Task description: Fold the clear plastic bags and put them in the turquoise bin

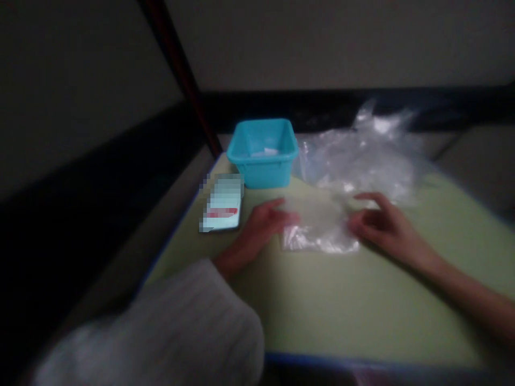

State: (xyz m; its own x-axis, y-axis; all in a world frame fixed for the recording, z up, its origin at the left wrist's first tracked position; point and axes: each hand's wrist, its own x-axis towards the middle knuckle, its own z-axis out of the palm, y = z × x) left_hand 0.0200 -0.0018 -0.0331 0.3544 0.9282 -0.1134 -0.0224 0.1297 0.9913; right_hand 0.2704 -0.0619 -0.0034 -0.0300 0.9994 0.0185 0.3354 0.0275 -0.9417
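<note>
A small clear plastic bag (317, 228) lies flat on the pale green table (341, 305). My left hand (265, 222) rests on the bag's left edge, fingers stretched out flat. My right hand (382, 222) touches the bag's right edge with fingers loosely curled, thumb and forefinger near the plastic. The frame is dim and blurred, so whether the right fingers pinch the bag is unclear.
A turquoise plastic tub (263, 153) stands at the back left with something white inside. A heap of clear plastic bags (366, 153) lies behind my hands. A phone (223, 206) lies left of my left hand. The table's blue edge (362, 362) is close.
</note>
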